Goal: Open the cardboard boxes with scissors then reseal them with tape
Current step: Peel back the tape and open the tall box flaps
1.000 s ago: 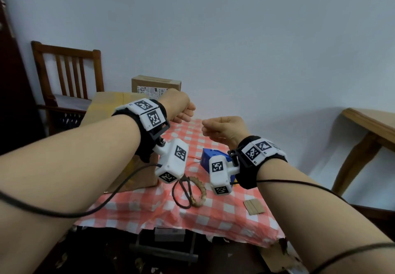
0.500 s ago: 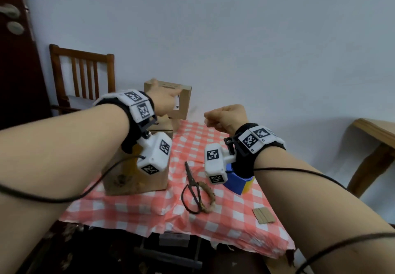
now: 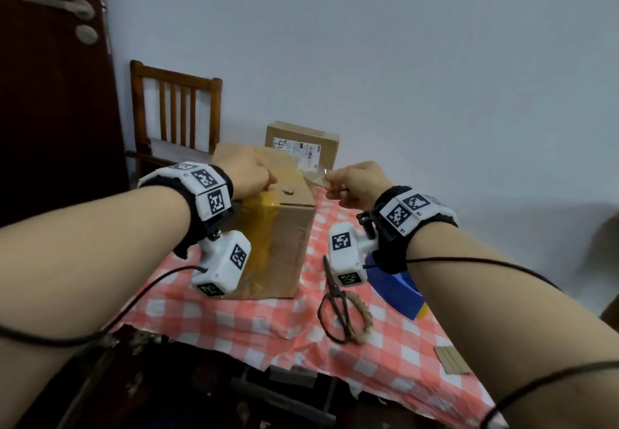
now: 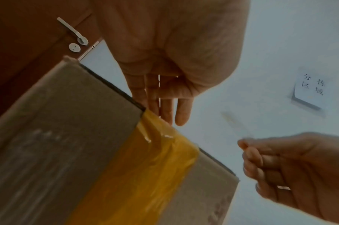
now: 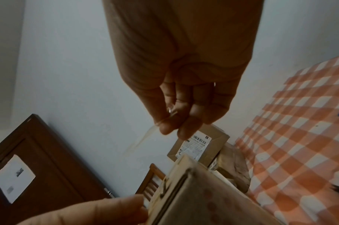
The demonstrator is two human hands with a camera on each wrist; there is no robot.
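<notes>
Nearest me, scissors (image 3: 335, 298) lie on the checked tablecloth (image 3: 268, 321). Beyond, my left hand (image 3: 246, 172) rests straight fingers on the taped cardboard box (image 3: 281, 227); my right hand (image 3: 356, 182) pinches a clear tape strip (image 3: 313, 177).

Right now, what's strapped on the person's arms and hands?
Bare forearms, no sleeves or gloves. Each wrist wears a black band topped with white blocks bearing black square fiducial markers. A white marker-tagged camera housing hangs below each wrist. A thin black cable trails along each forearm.
</notes>
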